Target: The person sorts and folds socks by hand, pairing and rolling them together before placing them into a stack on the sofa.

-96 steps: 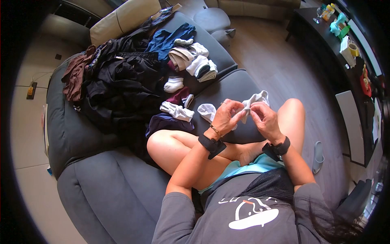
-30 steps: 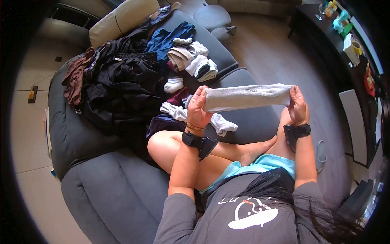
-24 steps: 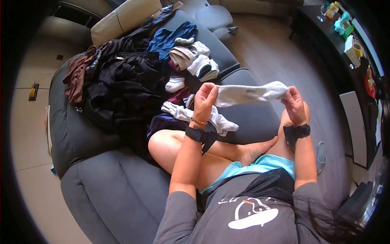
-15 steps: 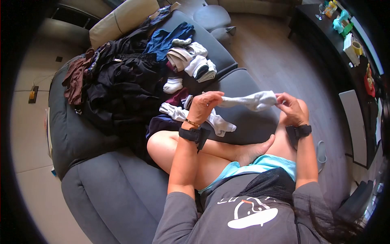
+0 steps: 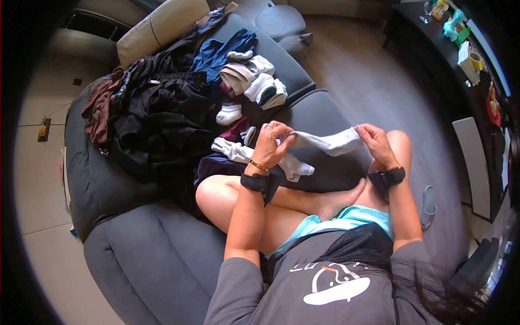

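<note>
A light grey sock (image 5: pixel 330 143) hangs between my hands above the dark grey seat. My left hand (image 5: pixel 272 144) pinches one end, and my right hand (image 5: pixel 377 145) pinches the other end; the middle sags slightly. Below my left hand a white sock (image 5: pixel 295 167) lies on the seat. Beside it another white sock (image 5: pixel 232 149) rests across dark navy cloth (image 5: pixel 216 169). Just beyond are a maroon sock (image 5: pixel 237 130) and a small folded white sock (image 5: pixel 229 114). Several rolled or folded light socks (image 5: pixel 261 86) are grouped farther back.
Black clothes (image 5: pixel 162 119), a brown garment (image 5: pixel 102 111) and a blue garment (image 5: pixel 225 54) cover the sofa (image 5: pixel 146 249) at the left and back. A dark cabinet (image 5: pixel 428 51) with small items stands at the right. One grey slipper (image 5: pixel 428 206) lies on the floor.
The grey sock was bunched up, then stretched flat between my hands, and now sags between them. My hands have come slightly closer together since the stretch. The white sock beneath has become more visible.
</note>
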Available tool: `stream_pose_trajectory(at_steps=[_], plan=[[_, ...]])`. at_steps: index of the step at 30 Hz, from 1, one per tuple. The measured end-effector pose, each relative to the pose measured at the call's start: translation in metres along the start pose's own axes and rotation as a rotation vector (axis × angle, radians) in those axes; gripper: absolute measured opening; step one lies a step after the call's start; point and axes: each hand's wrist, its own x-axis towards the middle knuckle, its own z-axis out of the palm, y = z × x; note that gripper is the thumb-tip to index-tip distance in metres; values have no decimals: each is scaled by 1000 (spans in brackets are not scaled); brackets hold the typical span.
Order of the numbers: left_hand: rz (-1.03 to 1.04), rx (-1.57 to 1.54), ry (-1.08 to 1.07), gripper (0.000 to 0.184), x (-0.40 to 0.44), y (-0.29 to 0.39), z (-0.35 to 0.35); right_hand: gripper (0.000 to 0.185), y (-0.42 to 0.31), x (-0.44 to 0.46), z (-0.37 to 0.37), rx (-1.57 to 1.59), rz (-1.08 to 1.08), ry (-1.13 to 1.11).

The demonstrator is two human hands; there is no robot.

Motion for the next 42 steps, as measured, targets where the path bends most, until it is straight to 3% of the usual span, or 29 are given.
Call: stream_pose_trajectory(at_steps=[4, 6, 8, 10, 14, 19, 22, 24, 26, 28, 32, 35, 38, 39, 42], plan=[[133, 18, 102, 18, 2, -17, 12, 36, 10, 5, 19, 62, 24, -32], [-29, -134, 2, 18, 3, -17, 15, 33, 21, 7, 25, 21, 33, -62], [-24, -134, -1, 18, 4, -13, 15, 27, 29, 8, 27, 3, -37, 37], [-326, -634, -124, 17, 3, -6, 13, 22, 17, 7, 30, 173, -64, 60], [-198, -980, 105, 17, 6, -7, 20, 22, 8, 4, 21, 257, -84, 171], [-220, -1060, 269, 19, 10, -4, 24, 22, 5, 6, 20, 135, -157, 278], [-169, -891, 281, 17, 10, 5, 15, 22, -2, 6, 22, 114, -170, 357], [164, -294, 196, 19, 13, 13, 3, 22, 1, 9, 18, 87, -195, 352], [178, -223, 153, 20, 11, 15, -1, 22, 6, 12, 14, 61, -224, 345], [324, -15, 109, 21, 8, 14, -4, 22, 15, 15, 11, 23, -183, 353], [342, 183, 69, 20, 5, 5, -4, 24, 25, 16, 12, 9, -157, 424], [152, 138, -206, 15, 0, 3, 7, 25, 24, 15, 11, -9, -149, 333], [53, 70, -126, 15, 4, 0, 26, 24, 31, 15, 8, 20, -168, 270], [188, 193, -75, 14, 4, -1, 28, 24, 30, 13, 6, 45, -155, 256], [82, 289, -175, 11, 2, -9, 38, 23, 28, 10, 4, 59, -139, 238]])
